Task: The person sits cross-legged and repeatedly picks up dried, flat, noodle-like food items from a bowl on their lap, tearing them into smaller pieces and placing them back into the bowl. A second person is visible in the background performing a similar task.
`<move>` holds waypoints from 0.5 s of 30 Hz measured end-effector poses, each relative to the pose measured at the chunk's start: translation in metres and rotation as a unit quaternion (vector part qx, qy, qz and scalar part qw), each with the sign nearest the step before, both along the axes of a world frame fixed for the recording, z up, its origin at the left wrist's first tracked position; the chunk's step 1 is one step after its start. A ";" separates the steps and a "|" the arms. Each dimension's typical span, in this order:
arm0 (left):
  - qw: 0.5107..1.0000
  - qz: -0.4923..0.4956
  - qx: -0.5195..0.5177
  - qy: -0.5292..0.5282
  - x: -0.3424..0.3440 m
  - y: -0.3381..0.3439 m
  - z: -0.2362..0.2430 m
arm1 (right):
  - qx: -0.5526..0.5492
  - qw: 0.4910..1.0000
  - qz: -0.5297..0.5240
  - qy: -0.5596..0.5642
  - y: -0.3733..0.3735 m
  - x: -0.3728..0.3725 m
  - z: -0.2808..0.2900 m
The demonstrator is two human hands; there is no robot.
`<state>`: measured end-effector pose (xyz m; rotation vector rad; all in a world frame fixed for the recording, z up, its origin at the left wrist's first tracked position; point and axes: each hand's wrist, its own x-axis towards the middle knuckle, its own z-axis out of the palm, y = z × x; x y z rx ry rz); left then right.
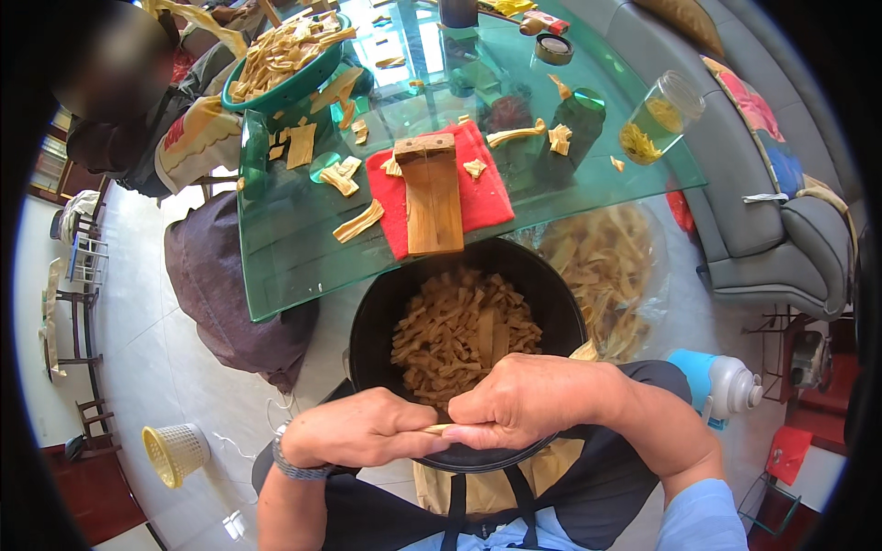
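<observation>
Two hands meet over the near side of a black bucket (372, 321), with one thin pale strip (437, 429) between them. Only a short length of it shows, bridging the small gap from the left hand (363, 428) to the right hand (524, 399). That visible part runs left to right, close to level, across the body and roughly along the near edge of the bucket's mouth. Neither hand is clearly nearer to it: the fingertips of both reach it, one from each side, and they almost touch.

The left hand, with a watch (308, 471) at its wrist, is closed in a flat pinch, thumb above and fingers beneath. The right hand is curled tighter, its thumb laid along the strip and its fingers folded in; how much of the strip lies inside that grip I cannot tell.

The relation that seems to count most is height and line: the strip lies crosswise above the bucket's near side, while the heap of cut pieces (441, 321) sits lower and farther from the body. Beyond that, at the edge of the glass table (308, 248), a wooden block (434, 207) rests on a red cloth (491, 184), its long side pointing toward the person, square to the strip. Both hands are well apart from it.
</observation>
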<state>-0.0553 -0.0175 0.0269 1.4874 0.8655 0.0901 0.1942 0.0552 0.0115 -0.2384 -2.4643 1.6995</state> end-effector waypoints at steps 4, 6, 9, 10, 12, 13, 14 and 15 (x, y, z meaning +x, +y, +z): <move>0.998 0.061 0.021 0.006 -0.009 0.006 0.011 | 0.073 0.996 -0.047 0.033 0.007 -0.002 0.005; 0.991 0.127 0.014 0.034 -0.011 0.015 0.011 | 0.125 0.987 -0.104 0.018 0.019 -0.001 0.004; 0.959 0.269 0.078 0.035 -0.006 0.033 0.008 | 0.221 0.953 -0.203 0.050 0.041 -0.005 -0.014; 0.946 0.304 0.104 0.034 -0.006 0.041 0.004 | 0.232 0.938 -0.237 0.099 0.050 -0.008 -0.019; 0.901 0.302 0.307 0.043 -0.009 0.058 -0.014 | 0.282 0.908 -0.298 0.080 0.066 -0.011 -0.025; 0.898 0.339 0.278 0.027 -0.007 0.068 -0.017 | 0.314 0.895 -0.313 0.046 0.076 -0.008 -0.026; 0.893 0.376 0.247 0.012 -0.003 0.078 -0.020 | 0.330 0.878 -0.344 0.044 0.082 -0.009 -0.031; 0.878 0.419 0.231 -0.007 0.001 0.086 -0.022 | 0.343 0.866 -0.360 0.046 0.088 -0.010 -0.033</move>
